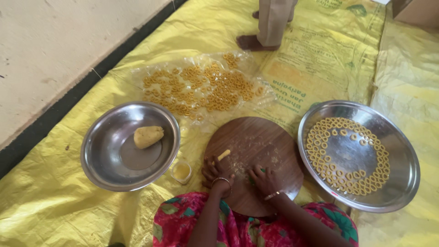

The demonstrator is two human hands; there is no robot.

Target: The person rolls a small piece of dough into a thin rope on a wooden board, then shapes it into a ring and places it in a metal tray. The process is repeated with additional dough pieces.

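Yellow sheet (pixel 59 192) covering floor; under hands round wooden board (pixel 270 137), flanked by steel bowl (pixel 98 169), steel plate (pixel 402 183), clear plastic sheet (pixel 256 98) beyond.

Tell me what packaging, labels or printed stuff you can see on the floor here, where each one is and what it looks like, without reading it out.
Printed sack: spread flat as a floor cover behind the round wooden board, yellow with green lettering and a green emblem near the top.
Clear plastic sheet: crinkled, on the sack at upper centre, unprinted, covered with dough rings.
Cardboard box: brown, top right corner, mostly cut off.
No screens or signs.

Steel bowl (pixel 98 169) with dough lump (pixel 148 136), steel plate (pixel 402 183) of dough rings (pixel 320 146), clear sheet (pixel 141 73), yellow tarp (pixel 45 201).
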